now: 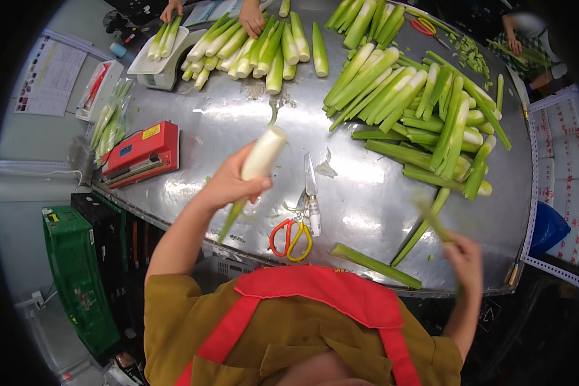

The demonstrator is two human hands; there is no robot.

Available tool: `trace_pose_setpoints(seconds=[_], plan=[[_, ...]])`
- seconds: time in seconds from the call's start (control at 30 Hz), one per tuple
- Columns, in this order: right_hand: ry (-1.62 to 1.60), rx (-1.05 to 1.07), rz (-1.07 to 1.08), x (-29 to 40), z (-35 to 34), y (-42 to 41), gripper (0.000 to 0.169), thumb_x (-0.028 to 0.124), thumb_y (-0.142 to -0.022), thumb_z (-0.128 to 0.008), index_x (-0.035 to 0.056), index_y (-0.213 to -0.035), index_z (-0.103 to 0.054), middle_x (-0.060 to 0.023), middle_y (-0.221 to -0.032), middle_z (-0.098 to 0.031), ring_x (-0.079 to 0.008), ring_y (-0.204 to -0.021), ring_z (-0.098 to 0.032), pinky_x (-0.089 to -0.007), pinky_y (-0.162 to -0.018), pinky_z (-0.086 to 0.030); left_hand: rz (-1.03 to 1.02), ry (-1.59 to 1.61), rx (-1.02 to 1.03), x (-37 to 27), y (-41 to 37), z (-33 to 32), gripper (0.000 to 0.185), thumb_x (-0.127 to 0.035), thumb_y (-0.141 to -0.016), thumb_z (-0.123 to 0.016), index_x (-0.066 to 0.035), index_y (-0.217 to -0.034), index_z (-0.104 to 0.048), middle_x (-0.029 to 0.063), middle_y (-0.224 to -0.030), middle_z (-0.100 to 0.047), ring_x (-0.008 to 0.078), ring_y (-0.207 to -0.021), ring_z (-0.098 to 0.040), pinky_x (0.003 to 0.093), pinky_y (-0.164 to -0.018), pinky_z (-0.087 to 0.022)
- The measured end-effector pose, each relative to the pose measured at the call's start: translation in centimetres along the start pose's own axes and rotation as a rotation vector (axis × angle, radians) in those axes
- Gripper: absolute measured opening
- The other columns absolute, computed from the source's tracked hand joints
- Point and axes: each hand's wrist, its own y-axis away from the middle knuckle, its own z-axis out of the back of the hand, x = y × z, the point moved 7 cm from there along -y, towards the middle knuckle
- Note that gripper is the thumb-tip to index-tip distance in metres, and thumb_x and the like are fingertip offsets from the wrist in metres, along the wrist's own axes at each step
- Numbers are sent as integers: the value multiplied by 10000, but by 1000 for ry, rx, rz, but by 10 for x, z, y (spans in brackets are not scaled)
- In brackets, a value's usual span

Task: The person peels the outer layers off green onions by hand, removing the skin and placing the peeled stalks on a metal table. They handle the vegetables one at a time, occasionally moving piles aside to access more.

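My left hand (239, 176) grips a thick leek (265, 152), its white cut end tilted up and its green end pointing down toward me. At the right, my right hand (463, 253) is closed around a green leek leaf (432, 217), blurred by motion. Between the hands, red-and-yellow-handled scissors (292, 239) and a knife (311, 183) with a pale handle lie on the metal table (222, 130). Loose leek leaves (376, 265) rest near the front edge. A large heap of leeks (395, 96) covers the back right.
Trimmed leeks (265, 48) lie at the back, where a co-worker's hands (252, 20) reach in beside a white scale (159, 72). A red bag sealer (142, 154) stands left. More scissors (424, 26) lie back right. Another person (521, 43) works beyond; green crates (77, 275) stand lower left.
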Motion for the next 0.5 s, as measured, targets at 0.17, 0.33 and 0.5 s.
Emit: trace_pose_setpoints(seconds=[0.17,0.33,0.5], plan=[[401,385,385,21,-123,-19,378,243,-812,-743,19,-1108,-672,-134,-967,-668,-295,-893,-633,-355,-819,-498,-66,269,290,-1,-19,-62,703,-340,-802,-745,-50,-1327,-378,67,-758,-540,135,-534,-543,255,-505,-462],[97,259,415,96,-127,-49,270,252,-828,-721,19,-946,-651,-113,-891,-668,-253,-839,-643,-348,-758,-508,-78,390,354,-4,-31,-100,670,-353,-787,-744,-46,-1284,-418,77,-805,-551,157,-609,-566,274,-521,-479],[-99,90,529,152,-141,-66,223,224,-861,-692,17,-919,-632,-87,-806,-657,-190,-727,-628,-305,-689,-504,-47,275,364,3,-36,-112,686,-351,-748,-759,-30,-1267,-446,94,-877,-561,165,-642,-577,277,-559,-489]])
